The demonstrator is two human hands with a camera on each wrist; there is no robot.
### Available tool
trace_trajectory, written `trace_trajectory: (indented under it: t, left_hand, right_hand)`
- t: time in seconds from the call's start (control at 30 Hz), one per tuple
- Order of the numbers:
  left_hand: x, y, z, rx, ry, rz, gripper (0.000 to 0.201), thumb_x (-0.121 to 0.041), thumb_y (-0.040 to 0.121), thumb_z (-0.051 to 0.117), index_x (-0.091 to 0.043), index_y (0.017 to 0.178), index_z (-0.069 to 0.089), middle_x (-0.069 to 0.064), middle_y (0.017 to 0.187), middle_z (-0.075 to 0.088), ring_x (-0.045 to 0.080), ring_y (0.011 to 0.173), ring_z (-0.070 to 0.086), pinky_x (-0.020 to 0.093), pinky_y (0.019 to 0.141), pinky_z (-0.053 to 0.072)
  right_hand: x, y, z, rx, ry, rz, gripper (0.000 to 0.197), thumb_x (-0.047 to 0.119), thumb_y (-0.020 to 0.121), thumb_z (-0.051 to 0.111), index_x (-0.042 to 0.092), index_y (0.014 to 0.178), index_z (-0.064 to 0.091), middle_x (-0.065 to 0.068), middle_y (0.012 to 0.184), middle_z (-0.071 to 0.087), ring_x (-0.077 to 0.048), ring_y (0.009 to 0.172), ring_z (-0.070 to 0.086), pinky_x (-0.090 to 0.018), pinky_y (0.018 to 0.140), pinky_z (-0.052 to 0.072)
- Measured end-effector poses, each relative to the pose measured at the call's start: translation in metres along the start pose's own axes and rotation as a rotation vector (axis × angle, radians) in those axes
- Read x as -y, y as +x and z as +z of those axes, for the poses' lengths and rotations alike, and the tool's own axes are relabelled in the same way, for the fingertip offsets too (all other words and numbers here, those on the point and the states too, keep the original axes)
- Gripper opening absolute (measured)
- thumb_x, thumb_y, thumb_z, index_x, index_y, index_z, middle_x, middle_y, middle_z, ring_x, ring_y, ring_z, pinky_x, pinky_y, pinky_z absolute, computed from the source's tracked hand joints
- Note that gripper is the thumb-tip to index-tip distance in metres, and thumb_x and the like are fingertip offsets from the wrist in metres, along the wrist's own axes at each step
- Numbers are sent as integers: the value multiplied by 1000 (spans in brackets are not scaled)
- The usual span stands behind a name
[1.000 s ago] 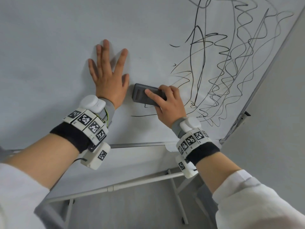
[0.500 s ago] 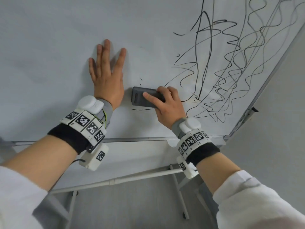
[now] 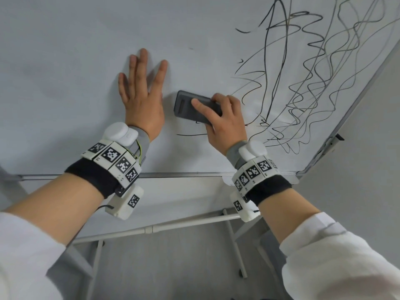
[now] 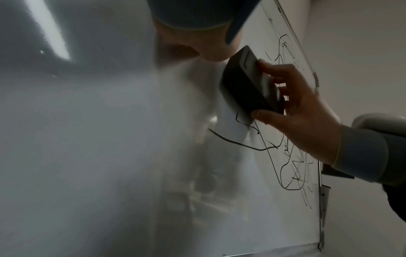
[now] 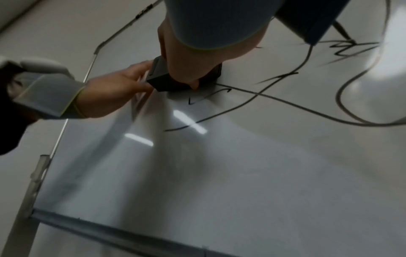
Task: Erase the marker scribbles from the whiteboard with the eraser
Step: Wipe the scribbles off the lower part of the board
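A whiteboard (image 3: 65, 61) fills the head view, with black marker scribbles (image 3: 303, 83) covering its right part. My right hand (image 3: 223, 120) grips a dark grey eraser (image 3: 190, 106) flat against the board, at the scribbles' left edge. A short black line (image 3: 190, 134) runs just under the eraser. My left hand (image 3: 140, 94) lies flat on the board with straight spread fingers, just left of the eraser. In the left wrist view the eraser (image 4: 246, 83) shows in my right hand (image 4: 303, 118). The right wrist view has the eraser (image 5: 162, 76) partly hidden behind my right hand.
The board's metal bottom rail (image 3: 184, 175) runs below my wrists, and its right frame edge (image 3: 357, 100) slants up. White stand tubes (image 3: 162, 227) and legs sit under the board over a grey floor. A grey wall (image 3: 368, 191) is to the right.
The eraser has wiped upward a little, clearing marks left of the scribbles. A short line now shows below it. My left hand has stayed flat on the board.
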State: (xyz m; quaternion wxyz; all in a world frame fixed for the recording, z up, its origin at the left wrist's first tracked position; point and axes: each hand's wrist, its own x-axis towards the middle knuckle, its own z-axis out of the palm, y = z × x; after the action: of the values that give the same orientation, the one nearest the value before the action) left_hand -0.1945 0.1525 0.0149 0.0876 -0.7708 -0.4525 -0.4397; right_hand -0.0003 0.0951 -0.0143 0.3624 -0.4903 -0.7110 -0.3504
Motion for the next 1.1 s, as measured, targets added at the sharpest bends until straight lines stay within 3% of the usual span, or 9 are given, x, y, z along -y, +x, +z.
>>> trace_trajectory:
  t: [0.13,0.3,0.43,0.6,0.87,1.1]
  left_hand:
    - [2,2,0,-12,1,5,74,6,84,44,-28,146,22,14,155,7,32,142,2,50,112,1]
    - [2,1,1,-17,3,9,78,9,80,45,-28,146,24,14,155,8,32,142,3,50,112,2]
    - [4,1,0,-9,9,6,80,10,80,45,-28,146,22,13,155,7,31,142,1,50,112,1]
    - [7,1,-2,0,34,28,78,10,82,44,-28,146,21,12,155,6,30,142,1,48,112,0]
    - [7,-4,-2,-1,3,34,73,6,84,43,-25,146,23,15,155,8,33,142,2,49,112,-1]
    - [12,-16,1,20,41,16,72,5,85,44,-27,146,24,13,155,8,31,142,3,50,111,2]
  right_hand:
    - [0,1,0,30,-1,-36,64,-2,73,58,32,126,46,-6,116,36,-31,97,37,-38,85,41]
    - [-7,19,-5,-43,-5,66,62,3,74,56,31,128,45,-6,116,35,-30,99,37,-38,87,42]
    - [3,-4,5,5,18,-8,62,0,74,57,31,126,46,-6,115,36,-30,97,36,-37,87,39]
    - [12,-33,17,97,37,-70,67,-6,70,58,33,124,48,-5,113,40,-32,95,39,-43,72,49]
    - [10,0,10,0,27,-34,64,-5,73,52,33,124,46,-5,114,37,-30,96,37,-39,82,44]
    - [19,-42,24,103,45,-85,72,-12,67,58,34,122,50,-6,112,40,-29,91,37,-40,69,49]
